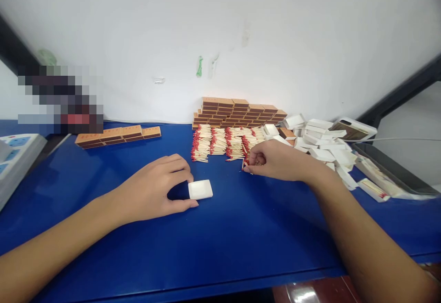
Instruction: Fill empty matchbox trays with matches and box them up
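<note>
Our left hand (155,188) pinches a white tray (200,189) between thumb and fingers, flat near the middle of the desk (223,248). Our right hand (275,159), well apart, closes its fingertips on a few matches (246,164) at the match pile (223,141). Stacked sleeves (237,111) line the far edge, loose trays (320,144) crowd the right; blue surface runs to the near edge

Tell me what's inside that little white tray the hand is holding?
Nothing shows inside the white tray: just its bare white bottom. The left hand grips its left edge, so that corner is hidden. The right hand pinches matches nearby.
</note>
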Demonstrator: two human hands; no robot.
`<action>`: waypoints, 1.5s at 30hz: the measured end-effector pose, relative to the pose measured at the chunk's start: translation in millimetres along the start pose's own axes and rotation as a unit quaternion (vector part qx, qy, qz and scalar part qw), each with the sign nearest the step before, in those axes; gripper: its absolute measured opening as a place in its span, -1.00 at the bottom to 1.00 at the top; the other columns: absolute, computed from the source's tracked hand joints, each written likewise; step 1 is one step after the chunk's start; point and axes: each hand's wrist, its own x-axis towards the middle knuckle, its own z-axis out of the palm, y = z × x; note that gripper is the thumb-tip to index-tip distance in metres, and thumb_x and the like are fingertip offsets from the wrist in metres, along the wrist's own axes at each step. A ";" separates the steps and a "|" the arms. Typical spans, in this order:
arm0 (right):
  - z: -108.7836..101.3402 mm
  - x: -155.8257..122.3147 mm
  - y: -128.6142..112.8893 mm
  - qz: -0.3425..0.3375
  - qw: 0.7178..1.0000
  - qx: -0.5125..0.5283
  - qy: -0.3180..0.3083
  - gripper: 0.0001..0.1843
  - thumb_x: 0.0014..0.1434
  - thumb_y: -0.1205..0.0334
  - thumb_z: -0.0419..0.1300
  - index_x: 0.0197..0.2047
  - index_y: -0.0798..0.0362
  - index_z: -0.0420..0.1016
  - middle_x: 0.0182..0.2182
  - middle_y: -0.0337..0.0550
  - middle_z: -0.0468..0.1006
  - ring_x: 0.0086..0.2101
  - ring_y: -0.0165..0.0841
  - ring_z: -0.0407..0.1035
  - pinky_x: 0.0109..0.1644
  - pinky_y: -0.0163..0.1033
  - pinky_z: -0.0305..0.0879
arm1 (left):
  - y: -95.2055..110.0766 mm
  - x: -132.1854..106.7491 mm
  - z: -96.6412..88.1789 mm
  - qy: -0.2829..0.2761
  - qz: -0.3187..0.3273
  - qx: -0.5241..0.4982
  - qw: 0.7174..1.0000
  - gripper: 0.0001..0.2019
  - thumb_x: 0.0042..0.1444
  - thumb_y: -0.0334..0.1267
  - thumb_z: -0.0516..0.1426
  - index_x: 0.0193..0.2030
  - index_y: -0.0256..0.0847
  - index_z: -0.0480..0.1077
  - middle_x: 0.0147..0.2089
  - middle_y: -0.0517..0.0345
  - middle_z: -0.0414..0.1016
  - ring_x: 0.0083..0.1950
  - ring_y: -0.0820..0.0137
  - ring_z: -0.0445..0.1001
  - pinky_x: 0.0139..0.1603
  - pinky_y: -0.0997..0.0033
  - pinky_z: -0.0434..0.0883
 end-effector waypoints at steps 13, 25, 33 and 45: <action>13.6 3.4 -3.4 -0.046 0.999 0.007 -0.009 -0.91 0.21 0.28 0.26 -0.35 0.00 0.54 -0.50 -0.26 0.49 -0.50 -0.37 0.27 -0.41 -0.21 0.10 | 1.4 -0.7 3.9 0.010 0.012 0.000 1.000 -0.70 0.35 0.01 0.31 -0.03 -0.20 0.55 -0.02 0.04 0.57 0.08 0.19 0.53 0.15 0.16 0.45; 45.4 -10.2 -76.7 -0.210 0.976 0.032 0.050 -0.95 0.37 0.36 0.27 -0.18 0.05 0.54 -0.27 -0.20 0.53 -0.35 -0.40 0.33 -0.28 -0.27 0.13 | 6.8 4.6 7.3 0.046 0.006 0.003 0.999 -0.73 0.37 -0.03 0.28 -0.07 -0.23 0.56 -0.09 0.03 0.58 -0.03 0.19 0.53 0.01 0.15 0.48; 36.2 -10.8 -68.2 -0.207 0.977 0.039 0.041 -0.90 0.38 0.33 0.23 -0.20 0.01 0.56 -0.28 -0.16 0.57 -0.33 -0.35 0.39 -0.26 -0.23 0.19 | 8.1 4.0 7.2 0.047 0.016 0.003 0.999 -0.74 0.38 -0.04 0.28 -0.05 -0.22 0.55 -0.08 0.03 0.59 -0.01 0.18 0.55 0.05 0.14 0.47; 31.7 20.6 -15.5 -0.116 0.987 -0.012 0.108 -0.86 0.38 0.30 0.20 -0.20 0.05 0.59 -0.29 -0.04 0.57 -0.27 -0.22 0.42 -0.22 -0.19 0.22 | 7.1 2.7 7.7 0.052 0.026 0.014 0.998 -0.73 0.38 -0.05 0.28 -0.01 -0.23 0.56 -0.07 0.02 0.61 0.01 0.18 0.56 0.08 0.16 0.48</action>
